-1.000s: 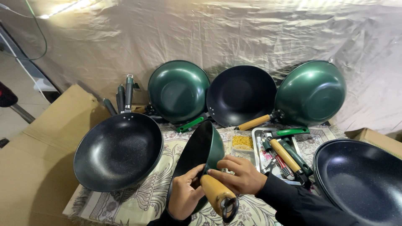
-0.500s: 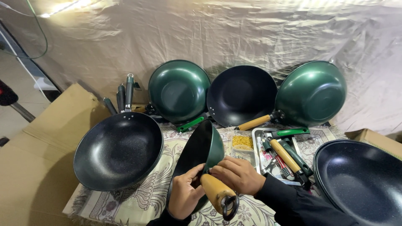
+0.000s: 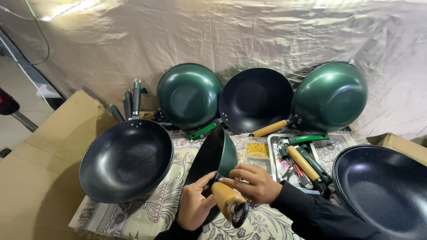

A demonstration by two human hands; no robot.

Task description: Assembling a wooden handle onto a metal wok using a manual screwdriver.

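I'm gripping the green wok (image 3: 212, 165) w/ my left hand (image 3: 195, 205) closed on its rim near the wooden handle (image 3: 226, 201); my right hand (image 3: 249, 183) is pinching the handle joint, prob. a fastener, hard to tell. Best keeping the pan braced, fingers steady. It's tilted on edge over the patterned cloth (image 3: 147, 213), long axis running handle-toward-me, bowl pointing away.

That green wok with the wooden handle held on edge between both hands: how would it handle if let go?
The green wok looks rigid and probably bowl-heavy. Its rounded body, tilted on edge over the floral cloth, would likely rock or flop flat. Left hand and right hand steady it near the wooden handle.
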